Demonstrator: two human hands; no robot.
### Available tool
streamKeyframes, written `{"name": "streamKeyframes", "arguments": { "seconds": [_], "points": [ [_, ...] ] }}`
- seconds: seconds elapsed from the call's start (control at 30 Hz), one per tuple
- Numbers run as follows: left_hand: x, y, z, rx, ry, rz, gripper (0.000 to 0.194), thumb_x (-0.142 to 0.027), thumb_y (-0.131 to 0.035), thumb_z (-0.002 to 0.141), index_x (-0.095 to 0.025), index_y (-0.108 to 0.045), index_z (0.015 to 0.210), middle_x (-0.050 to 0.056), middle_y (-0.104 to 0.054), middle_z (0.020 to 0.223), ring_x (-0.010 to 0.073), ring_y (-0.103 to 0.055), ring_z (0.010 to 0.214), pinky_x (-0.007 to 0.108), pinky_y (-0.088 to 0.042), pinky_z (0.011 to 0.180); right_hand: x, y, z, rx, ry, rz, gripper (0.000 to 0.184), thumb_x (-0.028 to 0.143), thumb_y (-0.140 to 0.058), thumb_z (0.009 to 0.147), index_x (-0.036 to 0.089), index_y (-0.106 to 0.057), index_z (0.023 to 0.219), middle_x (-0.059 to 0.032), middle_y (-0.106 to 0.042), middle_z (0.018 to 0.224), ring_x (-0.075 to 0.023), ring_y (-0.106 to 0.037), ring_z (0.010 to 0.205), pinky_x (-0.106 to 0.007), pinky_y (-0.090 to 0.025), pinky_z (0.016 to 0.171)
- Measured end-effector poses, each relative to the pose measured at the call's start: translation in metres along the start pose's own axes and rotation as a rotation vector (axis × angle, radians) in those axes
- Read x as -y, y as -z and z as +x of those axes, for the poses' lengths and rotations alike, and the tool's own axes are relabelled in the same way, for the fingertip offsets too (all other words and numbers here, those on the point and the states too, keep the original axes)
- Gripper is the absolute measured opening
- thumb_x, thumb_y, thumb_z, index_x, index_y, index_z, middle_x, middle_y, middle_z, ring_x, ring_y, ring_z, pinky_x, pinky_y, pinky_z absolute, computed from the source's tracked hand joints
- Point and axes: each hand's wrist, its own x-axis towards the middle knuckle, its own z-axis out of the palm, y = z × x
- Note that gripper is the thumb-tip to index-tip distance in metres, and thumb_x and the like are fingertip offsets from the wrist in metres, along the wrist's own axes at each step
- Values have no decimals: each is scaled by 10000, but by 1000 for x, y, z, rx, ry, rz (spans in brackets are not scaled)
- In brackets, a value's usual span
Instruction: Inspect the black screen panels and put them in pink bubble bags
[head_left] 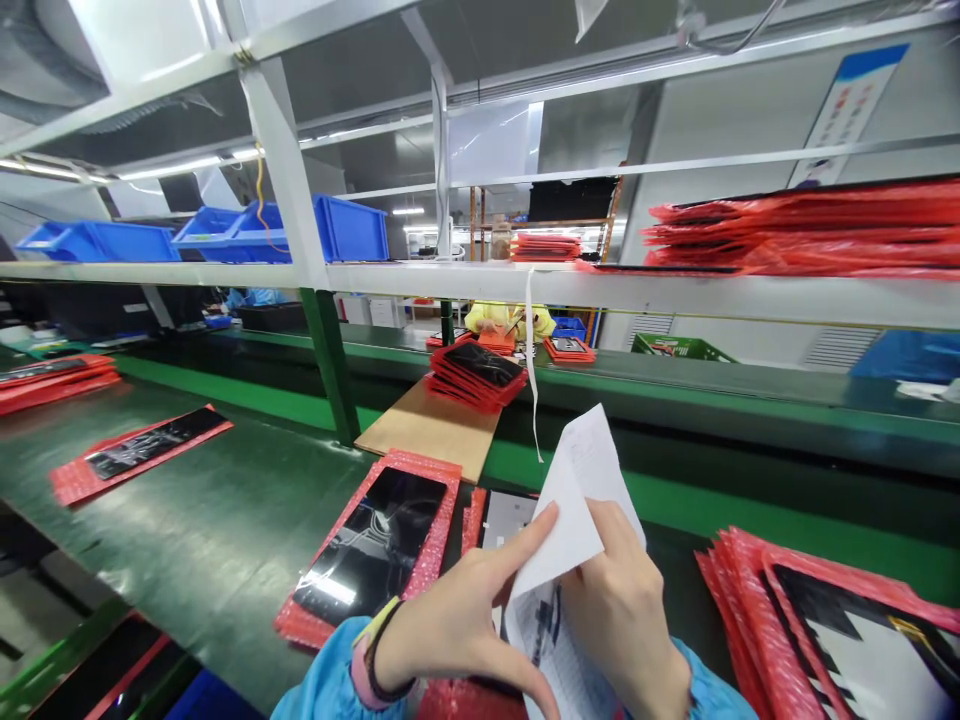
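Note:
A white printed paper sheet (576,500), bent over at its upper part, is held up in front of me. My right hand (619,610) grips it from the right, with fingers curled behind the fold. On the sheet's left side, my left hand (469,620) has its thumb and forefinger spread wide, the forefinger against the paper's edge. Under the hands lies a panel with a pale grey back (506,515) on red bubble wrap, mostly covered. Just left rests a black glossy screen panel (375,540) on red bubble-wrap bags (442,510).
At right stands a stack of red-wrapped panels (750,610). Beyond, more panels (476,375) sit on a brown board (409,425). Another black panel (157,440) lies left on the green bench (217,530). A shelf (450,277) holds blue bins (349,228). A yellow-sleeved person (510,318) works opposite.

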Motion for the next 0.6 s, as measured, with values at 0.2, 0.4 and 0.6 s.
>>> {"name": "streamKeyframes", "arguments": {
  "seconds": [0.2, 0.4, 0.6],
  "points": [
    [-4, 6, -11, -19, -98, -18, 1188, -471, -828, 511, -246, -180, 1481, 77, -596, 1251, 300, -590, 1076, 351, -435, 978, 14, 8, 10, -23, 82, 55, 159, 46, -450, 862, 143, -575, 880, -116, -569, 841, -201, -510, 726, -328, -464, 635],
    [0, 12, -25, -87, -96, -74, 990, -368, -745, 701, -229, -160, 1487, 87, -584, 1281, 309, -531, 1182, 379, -327, 1089, 22, 3, 17, 2, 77, -23, 348, 56, -446, 881, 130, -529, 1211, -113, -592, 916, -217, -545, 813, -347, -487, 712],
    [-21, 32, -17, -211, -43, -120, 628, -317, -531, 888, -291, -269, 1459, 9, -399, 1465, 234, -348, 1356, 322, -245, 1141, 27, 8, 35, 113, 83, 52, 556, 41, -442, 862, 169, -387, 1401, -112, -612, 992, -237, -570, 896, -400, -517, 762]
  ]
}}
